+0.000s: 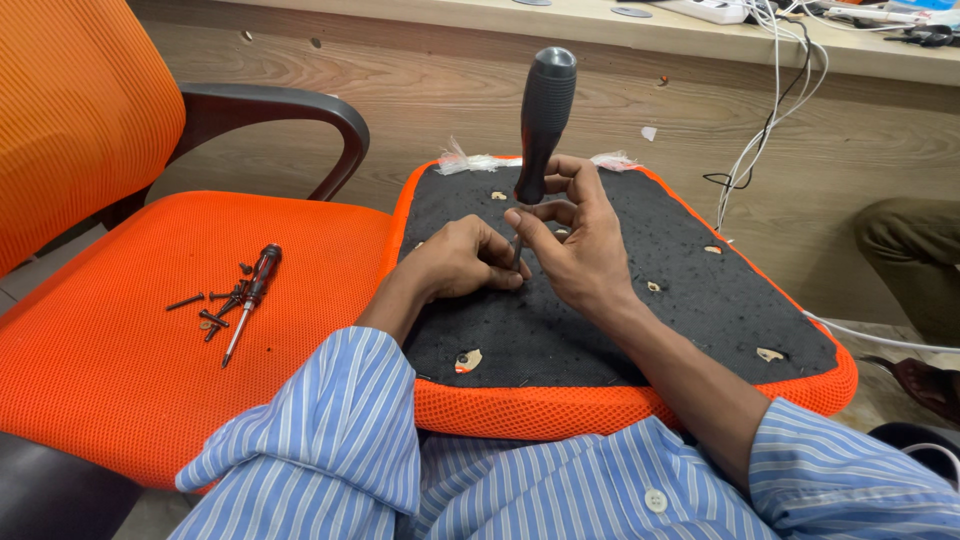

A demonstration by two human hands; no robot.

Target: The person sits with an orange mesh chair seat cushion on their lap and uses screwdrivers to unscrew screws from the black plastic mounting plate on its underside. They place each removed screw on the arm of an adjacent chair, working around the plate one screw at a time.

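A pale wooden desk front [560,90] fills the background, with white cables [770,110] trailing down from the desktop [700,35] and a white power strip [705,10] at its far edge; an orange mesh office chair [110,340] with a black armrest [290,110] stands to the left. Across the person's lap lies an upturned seat cushion [640,320], its underside covered in black fabric pierced by small holes, its edge wrapped in orange mesh. The person, in blue striped sleeves [320,440], works near the cushion's middle: the right hand [575,245] is closed around the lower part of a large black-handled screwdriver [545,120] standing upright, its shaft mostly hidden between the fingers, while the left hand [465,262] pinches narrowly at the tip, fingertips touching the black fabric. On the chair seat, well apart from the hands, a smaller screwdriver [252,300] with a dark red handle lies beside a loose cluster of dark screws [210,310]. At the right edge another person's trouser leg [910,250] and shoe [925,385] show above the floor
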